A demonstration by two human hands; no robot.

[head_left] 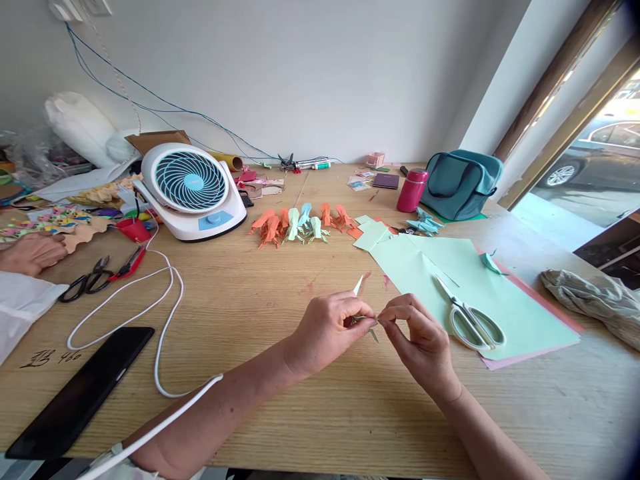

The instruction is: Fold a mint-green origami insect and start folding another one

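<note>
Above the pale wooden table [280,407], the left hand [327,330] and the right hand [420,340] meet fingertip to fingertip, both curled nearly closed and pinching a small folded piece of pale green paper [364,316] between them. Its narrow tip pokes up past the left thumb. Just right lie white-handled scissors [467,320] on a large pale green paper sheet [520,313].

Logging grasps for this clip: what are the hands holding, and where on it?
Both hands, left hand and right hand, pinch a small folded pale green paper piece between fingertips, at its lower end.
</note>
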